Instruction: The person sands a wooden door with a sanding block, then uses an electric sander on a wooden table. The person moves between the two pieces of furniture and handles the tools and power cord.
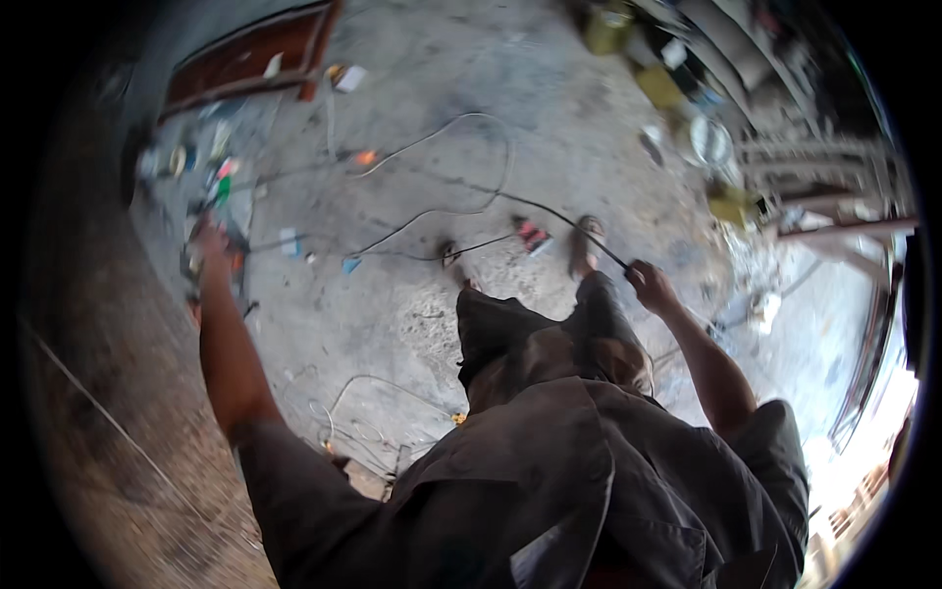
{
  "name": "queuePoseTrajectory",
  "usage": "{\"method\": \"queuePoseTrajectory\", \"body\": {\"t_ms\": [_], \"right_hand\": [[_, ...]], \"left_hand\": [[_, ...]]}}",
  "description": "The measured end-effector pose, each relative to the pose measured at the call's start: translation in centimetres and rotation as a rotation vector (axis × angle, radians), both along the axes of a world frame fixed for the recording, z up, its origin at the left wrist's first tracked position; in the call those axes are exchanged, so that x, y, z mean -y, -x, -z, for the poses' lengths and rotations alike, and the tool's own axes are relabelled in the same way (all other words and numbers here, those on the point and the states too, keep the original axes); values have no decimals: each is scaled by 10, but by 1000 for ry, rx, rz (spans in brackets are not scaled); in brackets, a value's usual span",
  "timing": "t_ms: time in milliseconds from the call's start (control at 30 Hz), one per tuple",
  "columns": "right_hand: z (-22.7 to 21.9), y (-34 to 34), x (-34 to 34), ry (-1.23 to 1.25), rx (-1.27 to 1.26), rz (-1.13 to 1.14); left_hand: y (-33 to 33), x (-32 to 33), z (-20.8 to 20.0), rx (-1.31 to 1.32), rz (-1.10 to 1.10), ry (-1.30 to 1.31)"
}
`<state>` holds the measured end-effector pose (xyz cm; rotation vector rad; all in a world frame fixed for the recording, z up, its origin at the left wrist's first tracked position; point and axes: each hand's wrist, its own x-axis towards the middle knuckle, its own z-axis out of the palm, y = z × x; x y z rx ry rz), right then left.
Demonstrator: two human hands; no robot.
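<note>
My right hand [651, 285] is closed around a dark cable [566, 219], out to the right of my legs. From that hand the cable runs across the floor toward the upper left. My left hand [209, 240] reaches far out to the left, over a cluster of small items at the floor's edge. Motion smears its fingers, so whether it grips anything does not show. A green item [223, 190] lies just beyond it. Between my feet sits a small red and dark object [533, 237], its kind unclear.
A pale cord [509, 147] loops over the concrete floor [412, 59] ahead. Thinner wires [368, 377] lie behind my left leg. A reddish-brown wooden frame [245, 61] stands at the far left. Tins [608, 27], a white round container [708, 140] and stacked wooden furniture [814, 162] crowd the right.
</note>
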<state>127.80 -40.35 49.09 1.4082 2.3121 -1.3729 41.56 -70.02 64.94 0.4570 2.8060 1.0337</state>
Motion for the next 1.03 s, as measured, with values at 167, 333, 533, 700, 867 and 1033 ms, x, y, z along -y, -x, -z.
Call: {"method": "queuePoseTrajectory", "body": {"t_ms": [167,333,533,700,867,1033], "right_hand": [[59,62,13,-184,60,-18],[62,49,101,-39,160,196],[-9,116,231,219,246,165],[-18,85,221,58,66,200],[10,-6,321,113,167,475],[-3,15,302,420,224,722]], "left_hand": [[51,0,69,185,25,-231],[5,-101,179,473,-40,-355],[2,-90,261,762,-13,-234],[23,-57,290,902,-50,-243],[-58,-104,275,1003,-272,-91],[-115,-153,229,1087,-118,-5]]}}
